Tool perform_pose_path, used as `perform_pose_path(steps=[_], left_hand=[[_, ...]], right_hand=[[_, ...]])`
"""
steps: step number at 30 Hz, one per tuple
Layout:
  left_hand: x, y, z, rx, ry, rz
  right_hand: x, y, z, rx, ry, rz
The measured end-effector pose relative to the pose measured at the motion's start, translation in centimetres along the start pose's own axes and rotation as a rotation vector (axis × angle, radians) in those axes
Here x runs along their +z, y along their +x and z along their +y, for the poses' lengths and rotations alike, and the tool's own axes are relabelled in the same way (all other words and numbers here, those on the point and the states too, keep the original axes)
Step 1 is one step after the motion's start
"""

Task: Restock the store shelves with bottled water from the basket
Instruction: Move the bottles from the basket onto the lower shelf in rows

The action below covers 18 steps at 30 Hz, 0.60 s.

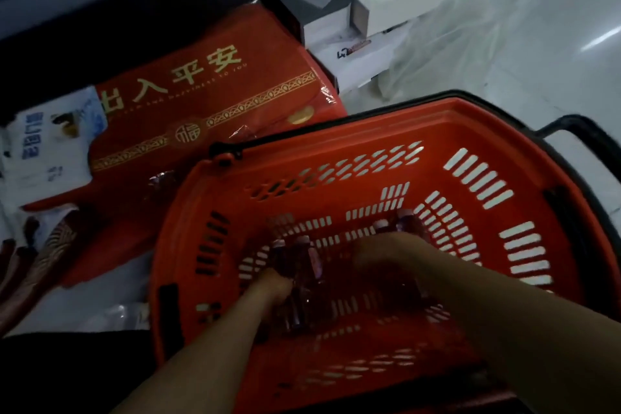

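A red plastic basket (470, 131) with slotted walls and a black handle fills the lower right. Small bottles with pale caps lie on its floor. My left hand (274, 289) is down in the basket, closed around a dark bottle (304, 265) lying in a pair at the left. My right hand (389, 255) reaches in beside it, curled over other bottles (405, 220) near the far wall. The picture is blurred, so the exact grip of the right hand is unclear.
A red doormat with gold characters (208, 101) lies left of the basket, with a white and blue packet (50, 141) on it. White boxes (379, 3) and clear plastic wrap (470, 37) sit behind on the pale floor. A dark shelf edge (117, 7) runs along the top left.
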State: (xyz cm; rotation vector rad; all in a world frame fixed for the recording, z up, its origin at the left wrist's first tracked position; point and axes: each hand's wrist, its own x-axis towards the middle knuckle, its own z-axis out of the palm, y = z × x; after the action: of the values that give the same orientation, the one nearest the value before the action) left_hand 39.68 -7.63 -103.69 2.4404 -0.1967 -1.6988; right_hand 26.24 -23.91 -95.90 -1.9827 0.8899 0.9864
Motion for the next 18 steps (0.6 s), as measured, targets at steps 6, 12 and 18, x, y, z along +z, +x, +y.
perform_pose_path(steps=[6, 12, 18], left_hand=[[2.6, 5.5, -3.6, -0.002, -0.439, -0.001], [2.3, 6.8, -3.9, -0.073, -0.556, 0.115], [1.0, 1.6, -0.6, -0.104, -0.523, -0.035]], right_hand=[[5.9, 5.9, -3.1, -0.102, 0.208, -0.037], [8.9, 9.1, -3.6, 0.113, 0.501, -0.024], [8.7, 9.8, -0.5, 0.092, 0.603, -0.010]])
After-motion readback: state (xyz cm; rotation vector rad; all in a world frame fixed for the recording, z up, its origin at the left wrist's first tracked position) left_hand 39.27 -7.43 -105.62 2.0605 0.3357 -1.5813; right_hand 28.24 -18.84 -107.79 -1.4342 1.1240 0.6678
